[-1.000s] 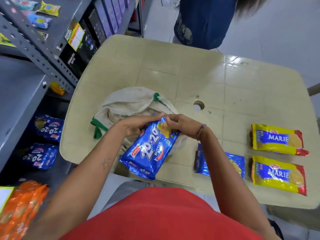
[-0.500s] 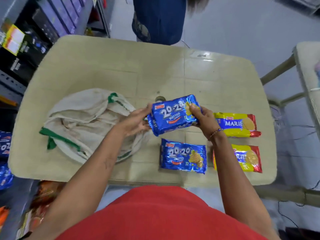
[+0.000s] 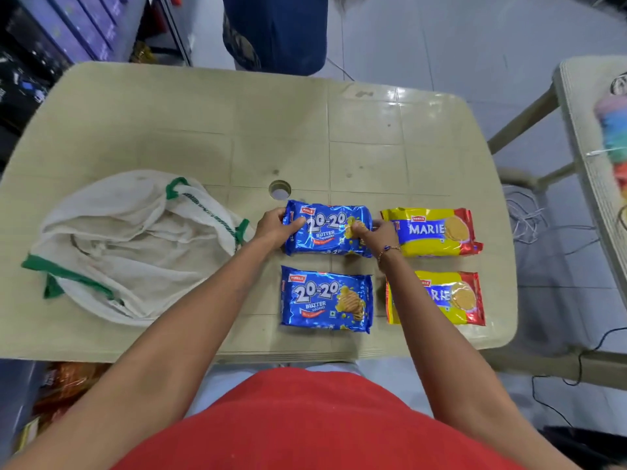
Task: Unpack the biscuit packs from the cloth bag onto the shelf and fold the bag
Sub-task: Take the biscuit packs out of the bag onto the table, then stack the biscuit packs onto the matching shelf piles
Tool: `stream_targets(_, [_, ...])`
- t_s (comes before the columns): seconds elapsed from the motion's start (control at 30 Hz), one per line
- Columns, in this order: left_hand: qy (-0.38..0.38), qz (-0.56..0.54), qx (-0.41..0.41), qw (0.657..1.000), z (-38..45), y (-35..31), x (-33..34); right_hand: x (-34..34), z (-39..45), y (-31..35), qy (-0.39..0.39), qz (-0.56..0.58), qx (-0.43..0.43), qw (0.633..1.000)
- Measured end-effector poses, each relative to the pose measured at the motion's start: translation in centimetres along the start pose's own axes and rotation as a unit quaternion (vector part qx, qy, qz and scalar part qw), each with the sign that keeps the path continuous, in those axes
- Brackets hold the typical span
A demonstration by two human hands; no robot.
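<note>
Now | both hands [image 3: 325, 228] pinching far blue pack [image 3: 327, 232] | table [image 3: 203, 123] beyond bare

A: what kind of place is this?
B: small grocery shop. landmark = beige plastic table [image 3: 190, 130]
A: evidence?
B: left of the table, shelving [image 3: 57, 39] packed with rows of boxed goods, purple and black cartons side by side
A: anything else?
B: on the table, retail biscuit packs in duplicate: two blue 20-20 packs [image 3: 327, 300], two yellow Marie packs [image 3: 437, 232]. below the table's near-left corner, orange snack packets [image 3: 68, 385] stacked low
A: could be a home pantry?
B: unlikely. tiled floor [image 3: 458, 39] beyond the table, second plastic table [image 3: 576, 106] to its right, stock on open racks
</note>
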State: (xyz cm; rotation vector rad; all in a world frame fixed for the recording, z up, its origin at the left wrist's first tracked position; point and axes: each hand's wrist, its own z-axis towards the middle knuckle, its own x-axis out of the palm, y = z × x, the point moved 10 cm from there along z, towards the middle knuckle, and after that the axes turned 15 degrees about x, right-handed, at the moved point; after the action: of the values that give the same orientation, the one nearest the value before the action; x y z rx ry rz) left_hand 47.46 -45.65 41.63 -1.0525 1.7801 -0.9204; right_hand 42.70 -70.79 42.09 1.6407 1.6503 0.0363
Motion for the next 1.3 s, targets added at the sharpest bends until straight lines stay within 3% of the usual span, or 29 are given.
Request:
stream_targets(0.1, [0.0, 0.105, 0.049, 0.993, -0.5, -1.1, -0.2, -0.3, -1.1, 0.8, -0.047, -0.098, -0.032, 0.994])
stream_targets(0.23, [-0.043, 0.166, 0.137, 0.976, -3.6, -3.5, -2.0, -1.7, -4.5, 1.1, -0.1, -0.214, -0.074, 0.969])
stream_targets(0.3, [0.034, 0.215, 0.078, 0.973, -5.6, -1.5, -1.3, -1.5, -5.9, -1.6, -0.063, -0.228, -0.038, 0.971])
stream_targets(0.37, [0.16, 0.267, -0.018, 0.95, -7.6, 2.1, 0.3, -0.6, -6.8, -5.4, -0.011, -0.224, 0.029, 0.974])
stream_targets(0.47, [0.258, 0.231, -0.07, 0.935, -10.0, 4.7, 2.7, 0.8, -8.1, -8.2, 0.035, -0.149, 0.073, 0.985])
stream_targets(0.63, [0.228, 0.123, -0.057, 0.964, -10.7, 6.0, 3.2, 1.7, -8.5, -9.3, 0.051, -0.098, 0.118, 0.987])
stream_targets(0.77, [0.23, 0.052, -0.033, 0.971, -9.9, 2.8, 2.9, 0.3, -7.0, -7.3, 0.07, -0.018, 0.057, 0.996])
stream_targets(0.9, [0.171, 0.029, 0.026, 0.985, -6.9, -3.1, 1.1, -2.6, -6.3, -1.6, 0.029, 0.035, -0.027, 0.999])
stream_targets(1.1, [0.112, 0.05, 0.019, 0.992, -2.2, -4.3, -0.7, -3.6, -5.2, 4.5, -0.001, 0.072, -0.082, 0.994])
stream_targets(1.3, [0.114, 0.097, 0.022, 0.989, -1.5, -4.5, -0.3, -2.0, -3.1, 4.4, 0.031, 0.08, -0.042, 0.995])
